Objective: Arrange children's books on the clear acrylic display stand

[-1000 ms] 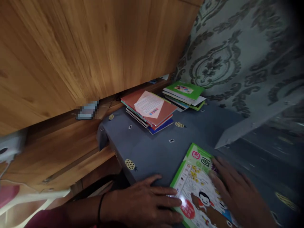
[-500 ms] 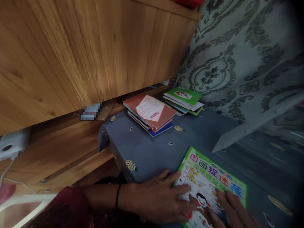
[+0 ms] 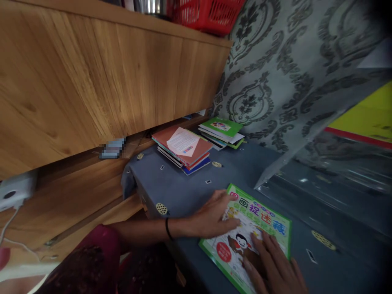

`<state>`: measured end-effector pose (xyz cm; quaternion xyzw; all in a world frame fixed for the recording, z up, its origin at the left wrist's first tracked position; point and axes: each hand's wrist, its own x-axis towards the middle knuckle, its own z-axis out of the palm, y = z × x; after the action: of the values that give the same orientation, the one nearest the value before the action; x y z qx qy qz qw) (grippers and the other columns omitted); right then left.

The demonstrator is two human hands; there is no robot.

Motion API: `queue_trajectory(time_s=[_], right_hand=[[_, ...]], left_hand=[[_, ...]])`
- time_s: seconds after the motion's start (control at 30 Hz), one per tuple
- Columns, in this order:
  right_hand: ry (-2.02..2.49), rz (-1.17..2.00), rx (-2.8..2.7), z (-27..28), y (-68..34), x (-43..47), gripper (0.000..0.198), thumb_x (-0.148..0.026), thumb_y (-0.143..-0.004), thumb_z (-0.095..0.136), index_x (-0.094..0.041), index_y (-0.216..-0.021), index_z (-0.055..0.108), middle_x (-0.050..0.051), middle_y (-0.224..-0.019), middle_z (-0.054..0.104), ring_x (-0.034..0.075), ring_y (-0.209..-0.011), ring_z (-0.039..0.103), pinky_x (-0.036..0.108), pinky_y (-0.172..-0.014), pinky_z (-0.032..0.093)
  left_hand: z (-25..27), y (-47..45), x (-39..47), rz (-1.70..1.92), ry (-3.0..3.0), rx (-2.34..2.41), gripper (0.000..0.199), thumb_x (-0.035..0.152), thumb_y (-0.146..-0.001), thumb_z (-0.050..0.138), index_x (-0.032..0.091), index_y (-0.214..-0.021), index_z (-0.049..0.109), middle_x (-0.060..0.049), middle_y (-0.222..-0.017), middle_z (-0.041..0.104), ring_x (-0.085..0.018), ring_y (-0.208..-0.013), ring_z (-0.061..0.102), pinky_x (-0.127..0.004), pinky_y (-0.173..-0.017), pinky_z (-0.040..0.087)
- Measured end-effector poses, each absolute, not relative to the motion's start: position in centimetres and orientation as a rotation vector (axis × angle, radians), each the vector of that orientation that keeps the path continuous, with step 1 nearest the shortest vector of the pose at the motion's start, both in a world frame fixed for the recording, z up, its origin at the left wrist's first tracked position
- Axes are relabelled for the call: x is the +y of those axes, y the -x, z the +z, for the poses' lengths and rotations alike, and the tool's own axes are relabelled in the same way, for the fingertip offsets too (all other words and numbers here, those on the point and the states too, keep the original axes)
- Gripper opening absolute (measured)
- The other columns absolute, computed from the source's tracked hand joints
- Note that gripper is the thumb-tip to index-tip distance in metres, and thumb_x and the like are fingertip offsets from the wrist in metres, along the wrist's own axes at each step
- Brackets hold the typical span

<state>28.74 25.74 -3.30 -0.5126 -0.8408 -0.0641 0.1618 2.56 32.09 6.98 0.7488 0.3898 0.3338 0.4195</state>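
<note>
A green-bordered picture book (image 3: 241, 241) with large coloured Chinese characters and a cartoon figure on its cover lies on the blue-grey tablecloth (image 3: 171, 185). My left hand (image 3: 214, 216) rests along the book's left edge, fingers stretched toward its upper corner and thumb spread on the cover. Flat across the lower right part of the cover lies my right hand (image 3: 274, 263), its fingers extended and hiding some of the drawing. Neither hand is wrapped round anything.
Farther back stand a stack of books topped by a reddish-brown cover (image 3: 165, 136) with a white paper (image 3: 183, 141) and another stack under a green book (image 3: 222, 126). A wooden cabinet (image 3: 122, 81) borders the left; a clear plastic sheet (image 3: 275, 165) rises at right. A red basket (image 3: 205, 16) sits above.
My left hand has slid up the book's left edge toward its top corner, uncovering a red circle on the cover. My right hand stays on the cover. The view has shifted, showing the red basket more fully.
</note>
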Motion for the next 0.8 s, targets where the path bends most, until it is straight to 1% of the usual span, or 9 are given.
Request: queue_trajectory(time_s=[0.1,0.23,0.27,0.33,0.4,0.47,0.53,0.63,0.8], right_hand=[[1.495,-0.112,-2.332,-3.0,-28.2,25.6,0.055,-0.051,-0.102,0.037,-0.026,-0.151,0.046,0.012,-0.158,0.046,0.038,-0.146,0.041,0.065,-0.106,0.047],[1.491,-0.079,-2.318,-3.0,-28.0,25.6,0.055,-0.050,-0.102,0.039,-0.025,-0.150,0.048,0.013,-0.158,0.046,0.039,-0.146,0.041,0.067,-0.106,0.046],[1.482,-0.067,-2.322,-3.0,-28.0,25.6,0.055,-0.049,-0.102,0.040,-0.025,-0.151,0.048,0.013,-0.158,0.046,0.039,-0.146,0.041,0.067,-0.107,0.045],[1.476,-0.028,-2.320,-2.9,-27.9,25.5,0.054,-0.047,-0.102,0.041,-0.025,-0.152,0.047,0.012,-0.159,0.044,0.038,-0.147,0.040,0.067,-0.110,0.042],[1.485,0.020,-2.294,-2.7,-27.8,25.4,0.054,-0.047,-0.102,0.041,-0.026,-0.152,0.048,0.012,-0.159,0.044,0.038,-0.147,0.040,0.067,-0.112,0.040],[1.499,0.089,-2.250,-2.3,-27.6,25.3,0.054,-0.048,-0.102,0.041,-0.026,-0.151,0.048,0.012,-0.160,0.044,0.037,-0.147,0.039,0.068,-0.113,0.038],[1.511,0.180,-2.166,-1.7,-27.3,25.1,0.054,-0.050,-0.102,0.042,-0.026,-0.150,0.048,0.012,-0.163,0.038,0.036,-0.150,0.035,0.066,-0.115,0.037],[1.589,0.252,-1.899,-0.4,-26.5,25.1,0.059,-0.056,-0.100,0.042,-0.023,-0.149,0.048,0.012,-0.166,0.031,0.034,-0.153,0.030,0.061,-0.118,0.036],[1.670,0.216,-1.533,1.0,-26.5,25.8,0.084,-0.069,-0.096,0.035,-0.005,-0.151,0.041,0.026,-0.160,0.035,0.041,-0.152,0.028,0.065,-0.120,0.029]], left_hand=[[6.5,-2.9,33.3,0.864,-1.612,1.076,0.062,0.034,-0.085,0.067,0.015,-0.141,0.047,-0.020,-0.144,0.049,-0.034,-0.128,0.054,-0.050,-0.107,0.046],[6.1,-3.5,34.5,0.941,-1.180,1.062,0.055,0.021,-0.079,0.074,0.016,-0.130,0.054,-0.017,-0.135,0.058,-0.029,-0.123,0.058,-0.043,-0.103,0.048],[5.9,-3.7,34.6,0.947,-1.058,1.024,0.050,0.016,-0.078,0.073,0.015,-0.125,0.056,-0.015,-0.129,0.062,-0.026,-0.117,0.062,-0.041,-0.101,0.049],[5.5,-4.3,34.8,0.893,-0.853,0.939,0.037,0.010,-0.076,0.070,0.013,-0.112,0.061,-0.012,-0.111,0.070,-0.020,-0.094,0.069,-0.036,-0.091,0.054],[5.2,-5.1,34.8,0.812,-0.731,0.864,0.026,0.008,-0.077,0.068,0.012,-0.102,0.064,-0.009,-0.092,0.073,-0.017,-0.073,0.069,-0.033,-0.077,0.057],[4.9,-5.8,34.7,0.797,-0.676,0.810,0.019,0.010,-0.079,0.067,0.010,-0.097,0.066,-0.007,-0.080,0.074,-0.016,-0.062,0.068,-0.030,-0.068,0.056],[4.8,-6.3,34.5,0.827,-0.646,0.774,0.017,0.012,-0.080,0.068,0.009,-0.097,0.067,-0.007,-0.077,0.074,-0.016,-0.059,0.068,-0.028,-0.063,0.056],[4.9,-6.7,34.3,0.853,-0.602,0.715,0.019,0.013,-0.080,0.071,0.008,-0.098,0.069,-0.009,-0.079,0.076,-0.016,-0.060,0.069,-0.028,-0.062,0.057],[5.6,-7.8,34.2,0.859,-0.565,0.502,0.025,0.017,-0.079,0.077,0.008,-0.102,0.070,-0.011,-0.086,0.077,-0.016,-0.066,0.072,-0.027,-0.067,0.058]])
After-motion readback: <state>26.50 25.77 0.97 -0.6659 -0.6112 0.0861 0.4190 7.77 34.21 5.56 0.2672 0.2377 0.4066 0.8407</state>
